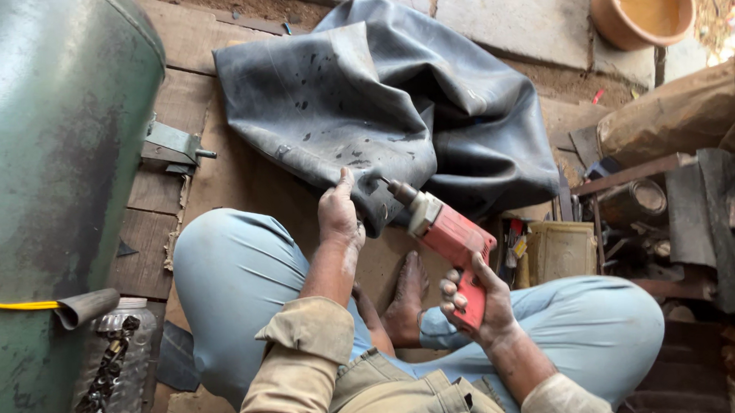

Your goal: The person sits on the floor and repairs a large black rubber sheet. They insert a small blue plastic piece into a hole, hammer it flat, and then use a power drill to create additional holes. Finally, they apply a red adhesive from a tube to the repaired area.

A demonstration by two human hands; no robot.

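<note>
Rubber tube (395,103): left hand (339,217) pins its near edge flat; right hand (484,297) clamps drill (448,237), bit angled up-left at tube.

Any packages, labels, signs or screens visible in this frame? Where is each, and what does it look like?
Clear plastic jar: lower left beside the green tank, filled with small dark metal parts.
Yellowish box-like container: right of the red drill, rectangular and worn.
Small colourful packets: between drill and container, too small to tell.
No signs or screens.
</note>
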